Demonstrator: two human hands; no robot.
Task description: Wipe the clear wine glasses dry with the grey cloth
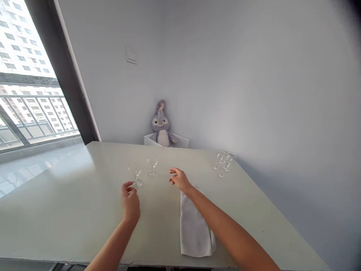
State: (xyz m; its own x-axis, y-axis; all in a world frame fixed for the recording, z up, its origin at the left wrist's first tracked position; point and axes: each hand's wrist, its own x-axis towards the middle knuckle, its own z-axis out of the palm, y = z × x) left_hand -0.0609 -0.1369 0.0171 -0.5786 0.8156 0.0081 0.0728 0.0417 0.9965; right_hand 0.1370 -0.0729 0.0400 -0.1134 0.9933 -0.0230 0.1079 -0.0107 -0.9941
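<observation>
My left hand (131, 201) is beside the foot of a clear stemmed glass (137, 183), its fingers slightly curled and apart. Whether a fingertip touches that foot I cannot tell. A second clear stemmed glass (152, 174) stands upright a little farther back and to the right. My right hand (179, 180) hovers over the table to the right of this second glass, fingers loosely spread and holding nothing. Beneath my right forearm lies a folded white cloth (194, 229), partly hidden by the arm.
Several clear stemmed glasses (225, 162) stand close together near the right edge of the pale table (70, 210). Behind the far edge, a grey plush toy (161, 126) sits in a white perforated basket (180, 141). Walls border the back and right; a window is on the left.
</observation>
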